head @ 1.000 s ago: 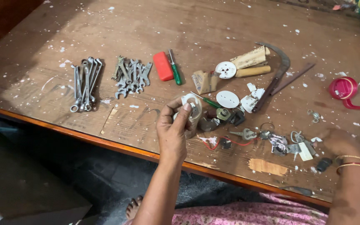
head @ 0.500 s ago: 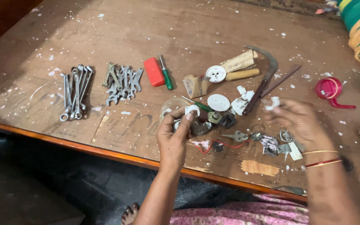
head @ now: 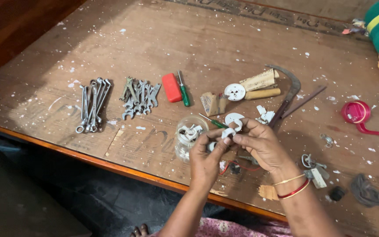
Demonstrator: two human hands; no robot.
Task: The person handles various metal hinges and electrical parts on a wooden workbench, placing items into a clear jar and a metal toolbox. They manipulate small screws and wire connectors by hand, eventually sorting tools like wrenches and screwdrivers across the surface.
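While two hands (head: 237, 149) pinch one white fitting (head: 228, 132), two spanner piles (head: 117, 101)

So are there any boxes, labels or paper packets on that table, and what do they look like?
Red box: flat, rectangular, beside the green screwdriver.
Tan paper roll: printed, by the round white part.
Folded brown packet: small, mid-table.
Pale tag: tiny, near the right hand's wrist.
Board edge: dark lettering at the top.

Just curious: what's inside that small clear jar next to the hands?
The clear jar holds small white plastic pieces, visible near its top. The left hand hides its lower right side, and what lies deeper inside is unclear.
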